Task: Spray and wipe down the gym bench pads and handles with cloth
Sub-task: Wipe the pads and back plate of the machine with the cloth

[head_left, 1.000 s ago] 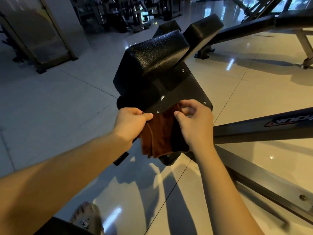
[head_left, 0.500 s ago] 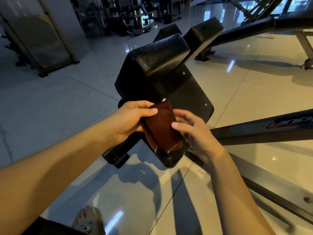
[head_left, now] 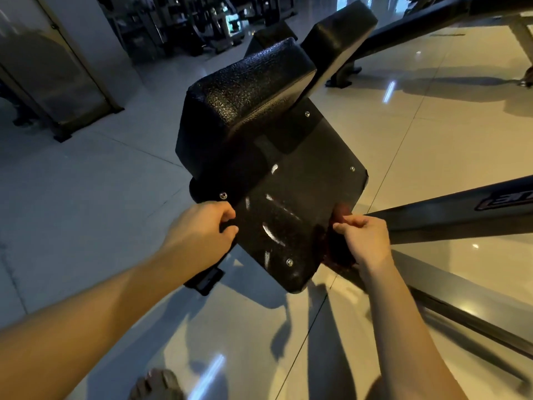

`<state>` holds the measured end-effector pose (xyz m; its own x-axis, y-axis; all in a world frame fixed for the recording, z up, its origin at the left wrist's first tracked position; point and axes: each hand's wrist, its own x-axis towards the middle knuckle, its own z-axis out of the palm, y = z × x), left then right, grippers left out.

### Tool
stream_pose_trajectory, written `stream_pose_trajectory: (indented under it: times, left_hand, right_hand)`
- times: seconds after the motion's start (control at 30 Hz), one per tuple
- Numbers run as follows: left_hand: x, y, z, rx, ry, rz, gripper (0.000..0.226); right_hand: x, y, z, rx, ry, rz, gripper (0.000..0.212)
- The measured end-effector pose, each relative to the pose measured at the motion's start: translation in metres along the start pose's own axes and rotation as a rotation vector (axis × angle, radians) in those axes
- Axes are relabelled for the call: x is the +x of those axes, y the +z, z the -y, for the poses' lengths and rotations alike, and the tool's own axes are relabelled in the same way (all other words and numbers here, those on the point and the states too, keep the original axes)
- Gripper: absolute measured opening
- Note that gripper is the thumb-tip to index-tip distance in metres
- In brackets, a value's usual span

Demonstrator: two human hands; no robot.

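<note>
Cloth [head_left: 337, 254], rust-brown, shows only as a dark strip along the right edge of the bench's black panel [head_left: 291, 215], at about 4 o'clock from the panel's middle; half a second ago it lay folded on the near face of the panel between both hands, and a second ago it hung from under the panel's lower edge. At 9 o'clock from the panel, the left hand [head_left: 199, 232] has let go of the cloth and now grips the panel's left edge, its fingers [head_left: 227, 226] curled narrow around that edge just below a bolt head [head_left: 223, 195]. Above the panel, at 12 o'clock, sits the pebbled black pad [head_left: 245, 90], with a second pad [head_left: 337, 30] behind it at 1 o'clock. The panel's face carries pale glints and three more bolt heads. At 3 o'clock, the right hand [head_left: 364, 238] has moved from the panel's front to its right edge, where its fingers [head_left: 346, 225] are closed tight on the cloth, which lies between them and the panel's rim and partly underneath it. Farther right, a dark frame bar [head_left: 450, 215] crosses the tiled floor [head_left: 432, 134]; it bears a label, cut off by the picture's edge and too blurred to read. At 6 o'clock, a bare foot [head_left: 155, 385] rests on the floor.
</note>
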<state>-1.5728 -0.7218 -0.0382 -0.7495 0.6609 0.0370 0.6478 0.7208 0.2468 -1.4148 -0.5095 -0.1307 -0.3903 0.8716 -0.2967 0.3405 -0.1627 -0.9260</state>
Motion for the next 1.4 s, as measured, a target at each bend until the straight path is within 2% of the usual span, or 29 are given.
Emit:
stream_pose_trajectory:
  times: [0.07,0.13,0.23,0.33,0.4,0.53,0.63,0.7,0.8,0.9,0.97,1.03,1.13,1.23,1.27,1.33,1.4]
  left_hand:
    - [0.001,0.006,0.010,0.108,0.115,-0.062,0.036]
    - [0.004,0.012,0.022,0.196,0.227,-0.089,0.042]
    - [0.009,0.019,0.039,0.325,0.305,-0.085,0.051]
    - [0.010,0.025,0.050,0.420,0.378,-0.083,0.062]
    - [0.010,0.027,0.055,0.410,0.386,-0.070,0.066]
    - [0.017,0.026,0.055,0.360,0.365,-0.132,0.065]
    - [0.019,0.022,0.056,0.383,0.374,-0.153,0.059]
    - [0.020,0.023,0.061,0.396,0.395,-0.157,0.058]
    - [0.025,0.026,0.065,0.363,0.393,-0.179,0.061]
    - [0.025,0.028,0.063,0.337,0.382,-0.171,0.056]
    - [0.024,0.028,0.064,0.318,0.384,-0.161,0.050]
    - [0.026,0.028,0.065,0.320,0.394,-0.161,0.048]
    - [0.032,0.026,0.067,0.304,0.416,-0.190,0.043]
    - [0.034,0.027,0.069,0.299,0.444,-0.221,0.041]
    - [0.034,0.029,0.071,0.320,0.460,-0.221,0.044]
    - [0.035,0.033,0.075,0.337,0.497,-0.198,0.048]
    - [0.037,0.035,0.076,0.311,0.526,-0.149,0.045]
  right_hand:
    - [0.000,0.029,-0.015,-0.153,-0.123,-0.109,0.024]
    - [-0.004,0.065,-0.029,-0.213,-0.163,-0.141,0.031]
    - [-0.016,0.114,-0.039,-0.080,-0.068,-0.099,0.037]
    - [-0.023,0.139,-0.042,0.105,-0.103,-0.194,0.035]
    - [-0.025,0.153,-0.033,0.125,-0.185,-0.185,0.035]
    - [-0.029,0.177,-0.004,0.056,-0.423,-0.018,0.036]
    - [-0.026,0.162,-0.034,-0.124,-0.635,0.006,0.034]
    - [-0.022,0.140,-0.074,-0.222,-0.687,-0.053,0.034]
    - [-0.017,0.127,-0.104,-0.243,-0.549,-0.201,0.032]
    - [-0.015,0.144,-0.078,-0.181,-0.287,-0.362,0.027]
    - [-0.015,0.160,-0.048,-0.114,-0.224,-0.440,0.025]
    - [-0.015,0.176,-0.015,-0.077,-0.263,-0.457,0.023]
    - [-0.014,0.190,0.012,-0.092,-0.490,-0.358,0.021]
    - [-0.005,0.167,-0.017,-0.137,-0.647,-0.210,0.022]
    - [-0.002,0.155,-0.040,-0.176,-0.612,-0.223,0.022]
    - [0.001,0.128,-0.077,-0.208,-0.404,-0.306,0.022]
    - [0.004,0.117,-0.080,-0.221,-0.222,-0.327,0.022]
